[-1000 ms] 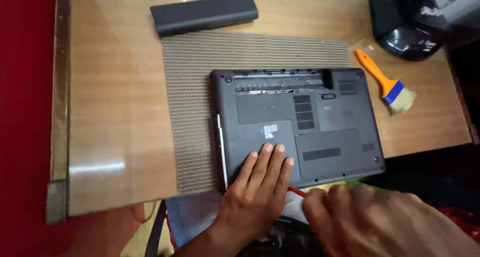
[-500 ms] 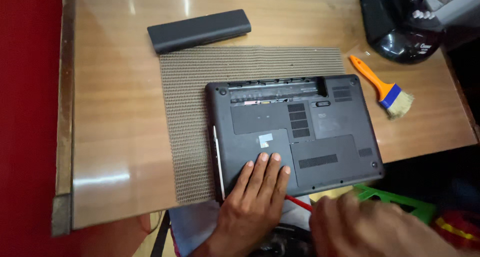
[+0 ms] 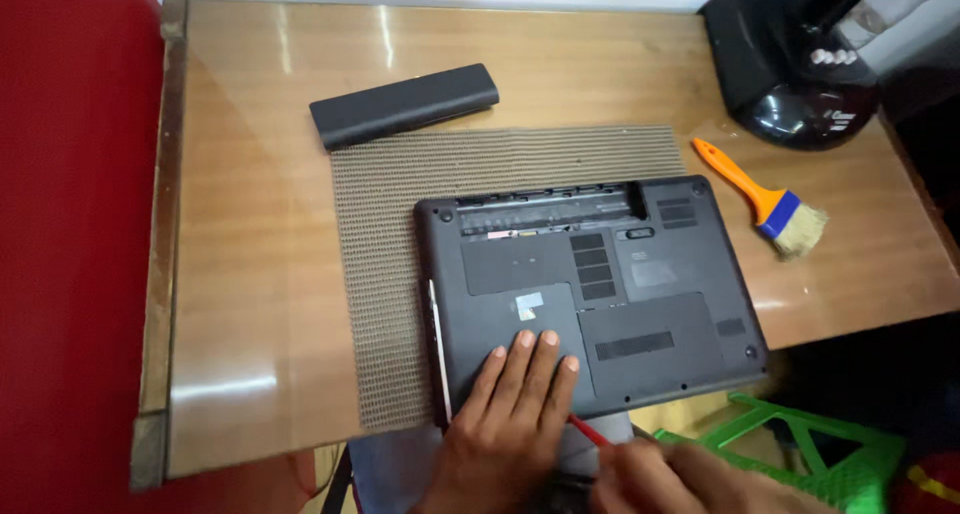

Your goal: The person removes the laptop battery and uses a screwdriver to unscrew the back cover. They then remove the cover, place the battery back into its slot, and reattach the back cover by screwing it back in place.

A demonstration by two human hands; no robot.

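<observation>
From the head view, my left hand (image 3: 510, 414) lies flat and open on the underside of the dark grey laptop (image 3: 590, 294), fingers spread across the near-left panel, pressing down rather than gripping anything. The laptop sits upside down on the ribbed brown mat (image 3: 400, 274), its near edge overhanging the wooden table (image 3: 250, 254) toward six o'clock. My right hand (image 3: 680, 479) is low at the five o'clock corner of the frame, curled around a tool with a thin red shaft (image 3: 588, 432), which looks like a screwdriver; the handle is hidden in the fist, so I read it as a closed grip on the tool, though the fingers are partly cut off by the frame edge. The tip points toward the laptop's near edge, just beside my left fingertips.

The long battery bay along the laptop's far edge stands empty, and the black battery (image 3: 405, 104) lies apart at eleven o'clock, off the mat. An orange-handled brush (image 3: 760, 199) rests at two o'clock, and a black rounded device (image 3: 800, 64) stands at one o'clock. A green plastic stool (image 3: 800, 444) shows below the table edge.

To do this well, I judge I should keep the left palm's weight steady so the overhanging case cannot tip, seat the tip squarely, and keep the shaft clear of my own fingers.
</observation>
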